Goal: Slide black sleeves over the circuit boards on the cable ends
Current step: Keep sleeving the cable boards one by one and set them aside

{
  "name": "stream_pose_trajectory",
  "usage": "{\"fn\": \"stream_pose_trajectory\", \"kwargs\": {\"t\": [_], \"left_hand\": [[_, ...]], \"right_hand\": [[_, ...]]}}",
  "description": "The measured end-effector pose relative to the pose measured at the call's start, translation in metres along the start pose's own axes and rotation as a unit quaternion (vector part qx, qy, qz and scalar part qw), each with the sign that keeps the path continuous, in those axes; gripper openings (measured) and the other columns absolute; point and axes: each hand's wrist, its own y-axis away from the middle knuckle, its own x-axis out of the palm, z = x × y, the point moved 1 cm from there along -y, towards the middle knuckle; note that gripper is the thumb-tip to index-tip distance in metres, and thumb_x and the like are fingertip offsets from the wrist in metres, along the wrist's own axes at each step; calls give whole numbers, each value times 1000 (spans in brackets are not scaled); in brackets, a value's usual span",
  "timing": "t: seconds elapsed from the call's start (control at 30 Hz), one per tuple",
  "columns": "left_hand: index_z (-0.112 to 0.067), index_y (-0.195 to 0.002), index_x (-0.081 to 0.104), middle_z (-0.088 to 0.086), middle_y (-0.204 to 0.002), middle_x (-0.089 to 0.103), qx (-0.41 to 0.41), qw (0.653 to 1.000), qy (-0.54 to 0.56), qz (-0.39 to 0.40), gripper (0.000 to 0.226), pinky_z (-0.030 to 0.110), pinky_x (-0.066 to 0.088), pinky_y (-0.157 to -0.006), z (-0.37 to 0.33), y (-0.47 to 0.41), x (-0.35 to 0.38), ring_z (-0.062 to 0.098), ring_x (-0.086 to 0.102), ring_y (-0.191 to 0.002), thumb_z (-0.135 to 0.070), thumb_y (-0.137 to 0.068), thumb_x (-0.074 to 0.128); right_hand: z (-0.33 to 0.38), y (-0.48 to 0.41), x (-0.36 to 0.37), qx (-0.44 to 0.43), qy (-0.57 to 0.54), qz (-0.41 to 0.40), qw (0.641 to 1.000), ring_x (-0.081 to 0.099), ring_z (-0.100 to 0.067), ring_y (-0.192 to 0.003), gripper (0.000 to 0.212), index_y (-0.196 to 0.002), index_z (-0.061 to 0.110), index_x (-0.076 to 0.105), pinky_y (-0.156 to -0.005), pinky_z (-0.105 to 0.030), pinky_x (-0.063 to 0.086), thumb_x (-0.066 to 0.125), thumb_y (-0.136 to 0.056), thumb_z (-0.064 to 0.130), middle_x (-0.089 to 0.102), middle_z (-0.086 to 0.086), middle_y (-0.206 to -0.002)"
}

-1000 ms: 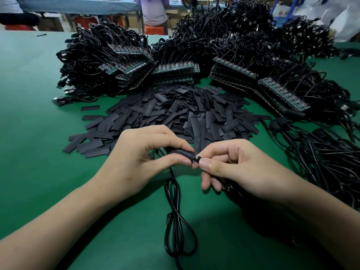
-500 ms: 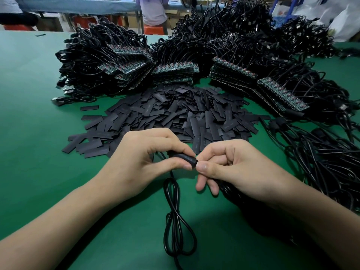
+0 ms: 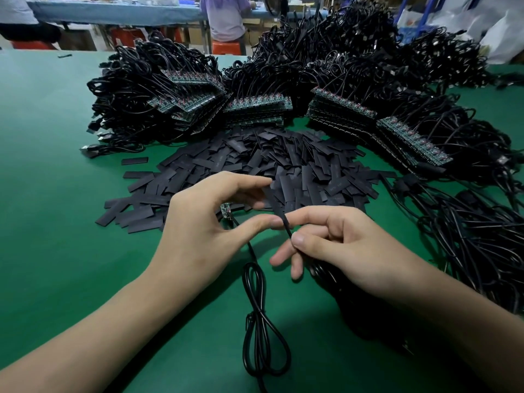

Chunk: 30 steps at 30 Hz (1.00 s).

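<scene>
A flat black sleeve (image 3: 279, 214) is pinched by the right hand (image 3: 340, 245); the left hand (image 3: 198, 228)'s grip cannot be told. The sleeve's mouth should be squared to the small green circuit board (image 3: 225, 209).

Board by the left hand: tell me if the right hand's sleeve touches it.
Apart. The head view shows the board bare at the left hand, and the sleeve, pinched by the right hand, clear to its right.
</scene>
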Motion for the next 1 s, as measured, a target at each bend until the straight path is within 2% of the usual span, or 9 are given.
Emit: {"fn": "stream_pose_trajectory", "kwargs": {"t": [0.1, 0.13, 0.23, 0.33, 0.63, 0.93, 1.0], "left_hand": [[-17, -129, 67, -9, -107, 70, 35, 998, -30, 38, 52, 18, 48, -94, -2, 0, 1, 6, 67, -102, -31, -81, 81], [-17, -132, 65, -9, -110, 69, 41, 997, -36, 47, 53, 18, 47, -96, -2, 0, 1, 6, 66, -105, -29, -82, 81], [-18, -135, 63, -9, -115, 68, 54, 995, -54, 62, 56, 18, 45, -98, -2, 1, 0, 6, 64, -109, -27, -82, 81], [-16, -132, 65, -8, -113, 68, 59, 994, -69, 60, 56, 14, 44, -96, -1, 1, -2, 4, 64, -107, -29, -80, 82], [-15, -125, 69, -9, -106, 70, 63, 993, -90, 41, 52, 13, 45, -94, 0, 2, -1, 2, 65, -101, -24, -77, 86], [-16, -127, 68, -13, -107, 69, 78, 992, -91, 39, 51, 12, 44, -94, 0, 3, 1, -2, 63, -102, -22, -78, 84], [-17, -130, 66, -12, -109, 69, 82, 992, -89, 41, 52, 17, 47, -93, 0, 2, 1, 1, 64, -103, -24, -81, 83]], "right_hand": [[0, -1, 3, -19, 20, -4, 1000, 68, -13, -71, 34, -100, 48, 71, -82, -19, 52, 52, -98, 20, 80, -1, -88], [0, -2, 4, -23, 25, -6, 999, 66, -12, -68, 33, -99, 48, 71, -79, -21, 52, 52, -97, 21, 79, -1, -86], [0, -2, 4, -19, 32, -9, 999, 59, -12, -62, 25, -109, 32, 72, -71, -23, 49, 52, -97, 20, 75, -1, -78], [-1, -2, 4, -8, 43, -9, 999, 55, -11, -61, 28, -119, 18, 70, -69, -25, 47, 51, -98, 22, 72, 0, -73], [-4, -1, 4, -16, 31, -28, 999, 54, -11, -57, 24, -115, 23, 71, -61, -19, 45, 57, -96, 30, 74, -4, -71], [-2, 0, 5, -23, 16, -33, 999, 56, -15, -55, 20, -114, 19, 69, -60, -28, 49, 57, -99, 25, 74, -8, -71], [0, 1, 5, -20, 25, -44, 998, 56, -16, -53, 20, -111, 19, 69, -59, -26, 48, 57, -97, 28, 72, -7, -67]]}}
